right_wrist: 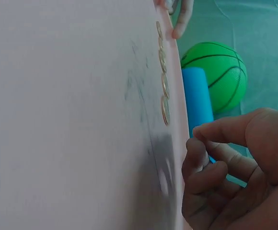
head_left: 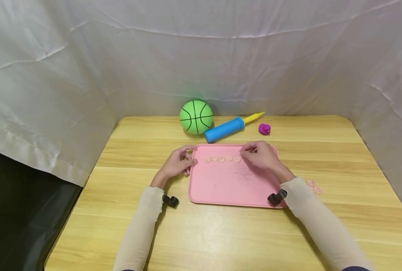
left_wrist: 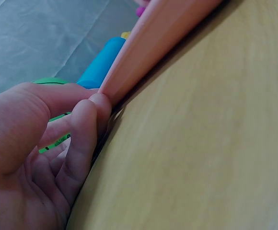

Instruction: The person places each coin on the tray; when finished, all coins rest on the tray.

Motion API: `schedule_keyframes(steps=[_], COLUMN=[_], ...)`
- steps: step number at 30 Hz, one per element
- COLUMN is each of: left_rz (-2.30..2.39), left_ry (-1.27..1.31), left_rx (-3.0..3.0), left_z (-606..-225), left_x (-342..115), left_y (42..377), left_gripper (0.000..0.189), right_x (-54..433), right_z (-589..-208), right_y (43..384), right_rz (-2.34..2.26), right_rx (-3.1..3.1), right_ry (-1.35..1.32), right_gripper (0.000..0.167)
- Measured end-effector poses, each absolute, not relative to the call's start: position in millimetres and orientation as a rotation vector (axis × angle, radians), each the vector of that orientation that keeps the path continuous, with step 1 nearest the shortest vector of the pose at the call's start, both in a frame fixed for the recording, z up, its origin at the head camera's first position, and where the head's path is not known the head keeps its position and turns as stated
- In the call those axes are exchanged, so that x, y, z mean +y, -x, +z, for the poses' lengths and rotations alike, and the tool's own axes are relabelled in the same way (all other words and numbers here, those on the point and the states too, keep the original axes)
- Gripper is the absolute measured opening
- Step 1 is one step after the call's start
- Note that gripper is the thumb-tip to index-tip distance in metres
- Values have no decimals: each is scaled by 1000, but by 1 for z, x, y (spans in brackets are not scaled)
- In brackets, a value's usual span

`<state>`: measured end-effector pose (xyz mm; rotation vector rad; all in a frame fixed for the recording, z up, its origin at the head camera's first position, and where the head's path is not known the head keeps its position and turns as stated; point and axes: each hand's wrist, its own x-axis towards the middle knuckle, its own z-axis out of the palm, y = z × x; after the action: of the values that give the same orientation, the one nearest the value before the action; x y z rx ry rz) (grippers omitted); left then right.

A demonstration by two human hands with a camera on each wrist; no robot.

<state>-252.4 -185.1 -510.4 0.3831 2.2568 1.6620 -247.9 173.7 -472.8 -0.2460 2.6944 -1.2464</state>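
My left hand (head_left: 177, 163) is at the left side of a pink tray (head_left: 221, 188), its fingertips gripping the rim, as the left wrist view shows up close. Several round coin-like discs (head_left: 221, 159) lie in a row near the tray's far edge. Over the far right part of the tray is my right hand (head_left: 261, 155), just right of the row's last disc. Its thumb and index fingertip (right_wrist: 199, 132) meet, and the other fingers curl inward. I cannot tell whether something thin is between those tips.
A green ball (head_left: 196, 117) sits behind the tray, with a blue and yellow hand pump (head_left: 225, 130) leaning beside it. To their right stands a small purple rubber duck (head_left: 264, 129). More discs (head_left: 310, 183) lie on the wooden table, partly hidden by my right sleeve.
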Motion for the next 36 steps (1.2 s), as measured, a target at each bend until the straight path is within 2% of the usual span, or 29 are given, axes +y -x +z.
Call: schedule_keyframes(steps=[18, 36], left_rz=[1650, 1651], left_ry=[-386, -385], left_rx=[2274, 2270], left_z=[-510, -513], left_x=[-184, -184], left_y=[251, 249], left_gripper=[54, 56], right_x=[207, 262], right_z=[-446, -436], right_y=[213, 165], right_rz=[-1245, -1233], right_rx=[2752, 2827], right_ry=[415, 396], right_gripper=[20, 19])
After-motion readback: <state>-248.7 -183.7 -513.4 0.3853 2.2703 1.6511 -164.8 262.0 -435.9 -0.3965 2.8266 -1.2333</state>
